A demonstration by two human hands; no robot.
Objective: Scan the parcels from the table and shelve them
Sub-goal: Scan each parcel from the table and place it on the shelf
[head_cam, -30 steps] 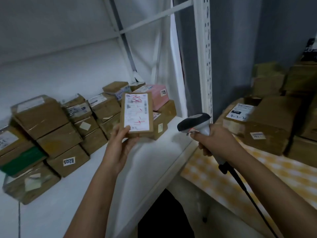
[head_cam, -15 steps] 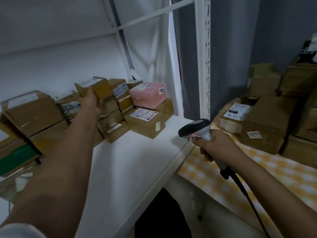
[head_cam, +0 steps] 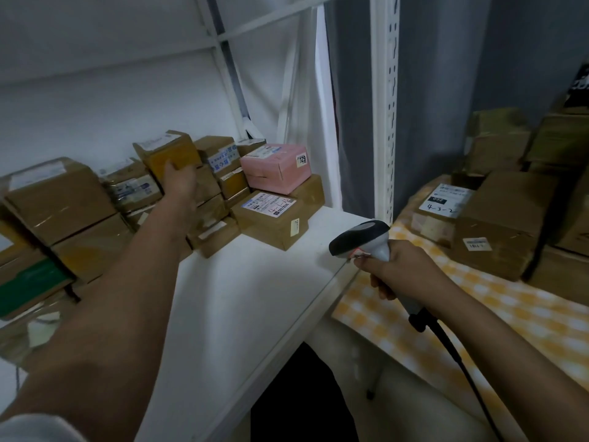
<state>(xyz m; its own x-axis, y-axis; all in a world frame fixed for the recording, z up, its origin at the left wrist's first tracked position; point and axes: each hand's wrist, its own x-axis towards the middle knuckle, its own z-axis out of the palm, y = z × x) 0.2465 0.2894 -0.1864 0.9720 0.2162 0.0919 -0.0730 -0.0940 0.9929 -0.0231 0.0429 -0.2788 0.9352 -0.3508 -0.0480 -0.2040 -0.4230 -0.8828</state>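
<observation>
My left hand (head_cam: 178, 183) reaches deep onto the white shelf (head_cam: 242, 298) and holds a small brown parcel (head_cam: 165, 153) against the top of the stacked boxes at the back. The parcel stands tilted, its label edge facing up. My right hand (head_cam: 398, 269) grips a grey and black barcode scanner (head_cam: 360, 239) just past the shelf's front right corner, its cable (head_cam: 462, 362) trailing down to the lower right.
Several brown parcels fill the shelf's back and left, with a pink box (head_cam: 275, 167) on top at the right. A white slotted upright (head_cam: 384, 106) bounds the shelf. More brown parcels (head_cam: 497, 228) sit on a table with a yellow checked cloth (head_cam: 478, 307) at right.
My left hand carried the parcel from in front of me, label facing me, back onto the stack on the shelf. The scanner hand stayed almost still.
</observation>
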